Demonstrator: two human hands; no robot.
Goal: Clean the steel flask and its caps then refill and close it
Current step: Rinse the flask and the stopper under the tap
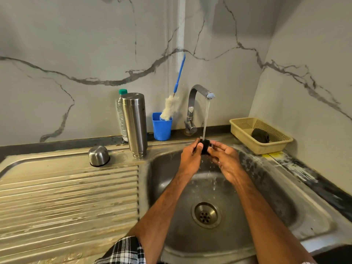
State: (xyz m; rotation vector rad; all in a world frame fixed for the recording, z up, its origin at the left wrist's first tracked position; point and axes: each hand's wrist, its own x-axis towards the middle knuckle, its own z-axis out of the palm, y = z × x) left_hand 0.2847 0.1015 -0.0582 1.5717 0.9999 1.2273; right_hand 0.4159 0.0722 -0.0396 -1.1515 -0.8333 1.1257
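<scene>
- I saw both hands together under the tap, at the 12 o'clock side of the sink, with the water stream falling on them.
- The left hand gripped the small black cap, its fingers curled round the cap's 9 o'clock side.
- The right hand held the same cap from the 3 o'clock side, with thumb and fingers bent onto it.
- The steel flask stood at 10 o'clock from the hands, on the drainboard just beside the basin and well apart from the hands.
- The steel cup cap sat mouth down on the drainboard, at 8 o'clock from the flask.
- A plastic bottle stood just behind the flask.
- A blue cup at the flask's 3 o'clock held a bottle brush.
- A beige basket at 2 o'clock from the hands held a dark thing, maybe a scrubber.
</scene>
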